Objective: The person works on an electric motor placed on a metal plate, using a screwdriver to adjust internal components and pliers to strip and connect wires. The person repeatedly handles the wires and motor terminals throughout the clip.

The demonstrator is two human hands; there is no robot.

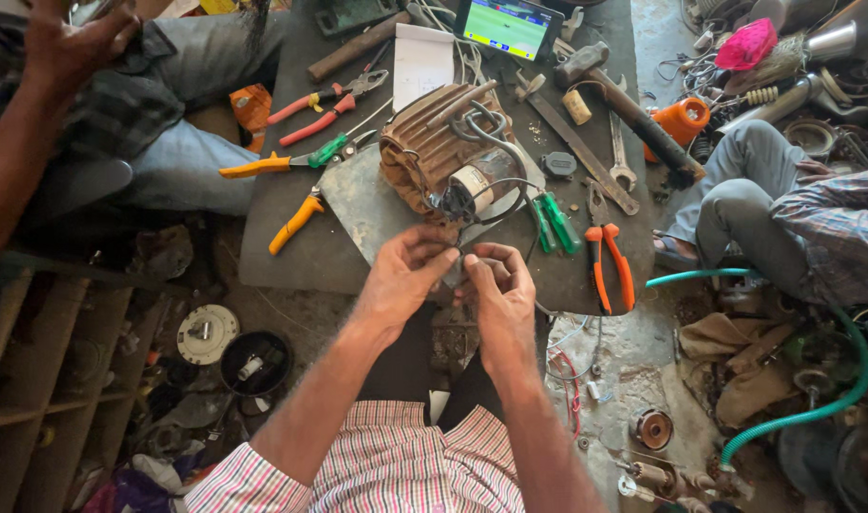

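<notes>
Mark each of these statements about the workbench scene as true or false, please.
1. Both hands, left hand and right hand, meet at a thin wire near the motor. True.
2. The motor lies on the floor. False: it rests on the bench.
3. Orange pliers lie right of the motor. True.
4. The phone screen is dark. False: it is lit, mostly green.
5. A hammer lies on the bench. True.
6. The green hose is in the right hand. False: it lies on the floor, apart.
</notes>
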